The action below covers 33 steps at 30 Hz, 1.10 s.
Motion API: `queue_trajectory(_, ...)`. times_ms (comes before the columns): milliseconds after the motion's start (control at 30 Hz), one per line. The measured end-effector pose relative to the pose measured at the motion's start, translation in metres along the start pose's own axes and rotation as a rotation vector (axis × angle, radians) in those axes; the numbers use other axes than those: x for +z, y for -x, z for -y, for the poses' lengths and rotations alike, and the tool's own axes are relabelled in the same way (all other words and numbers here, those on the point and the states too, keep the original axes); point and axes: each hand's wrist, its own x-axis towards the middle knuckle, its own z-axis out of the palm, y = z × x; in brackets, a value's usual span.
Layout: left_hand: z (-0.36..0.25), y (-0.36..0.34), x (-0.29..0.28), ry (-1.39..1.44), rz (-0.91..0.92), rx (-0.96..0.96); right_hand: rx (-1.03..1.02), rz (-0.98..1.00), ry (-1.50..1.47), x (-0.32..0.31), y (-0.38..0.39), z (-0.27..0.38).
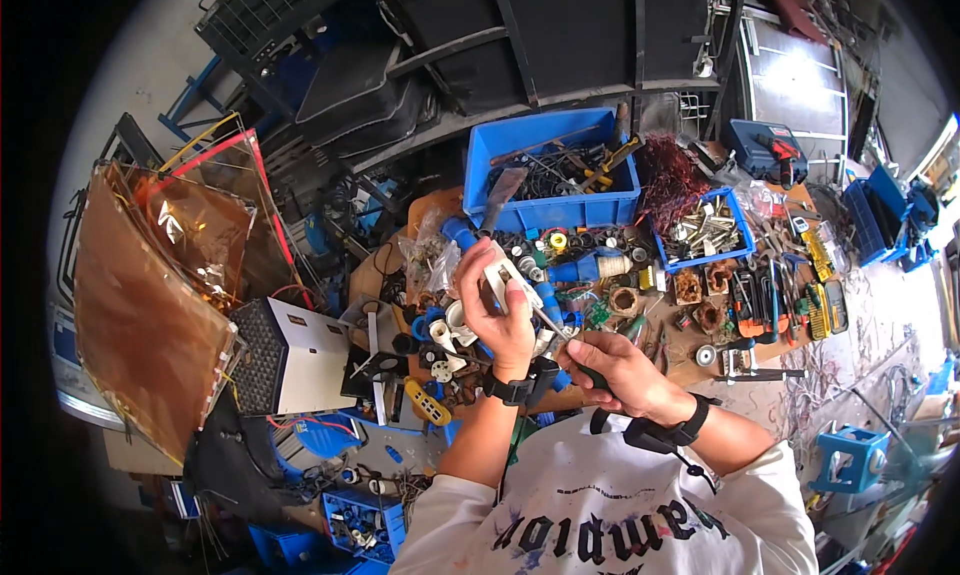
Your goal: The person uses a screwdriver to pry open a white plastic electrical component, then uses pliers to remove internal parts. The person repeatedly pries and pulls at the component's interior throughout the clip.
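Observation:
My left hand (500, 327) is closed around a white plastic part (513, 278) with slots in it, held up above the cluttered table. In my right hand (628, 377) is a screwdriver (550, 322); its dark green handle lies in the palm and its metal shaft points up and left toward the white part. Whether the tip touches the part I cannot tell. Below and around both hands lie blue and white plastic fittings, among them a blue cylinder (575, 271) and some white pieces (440, 335). Each wrist wears a black strap.
A blue crate (555, 215) of tools stands at the table's back, beside a smaller blue tray (745, 237) of metal pieces. Pliers and other hand tools (765, 295) lie to the right. On the left are a white box (300, 360) and brown sheets (155, 315).

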Motion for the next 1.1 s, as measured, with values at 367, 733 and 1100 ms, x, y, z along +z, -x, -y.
queue_trajectory(367,-0.024,-0.007,-0.017,0.668,0.089,-0.632,-0.316,-0.248,0.704,0.009,-0.001,0.013)
queue_trajectory(733,-0.004,-0.015,-0.017,0.540,0.094,-0.872,-0.103,-0.109,0.353,0.001,-0.004,0.004)
queue_trajectory(1100,0.026,0.000,-0.021,0.248,0.099,-0.600,0.044,-0.066,0.280,-0.005,-0.010,0.015)
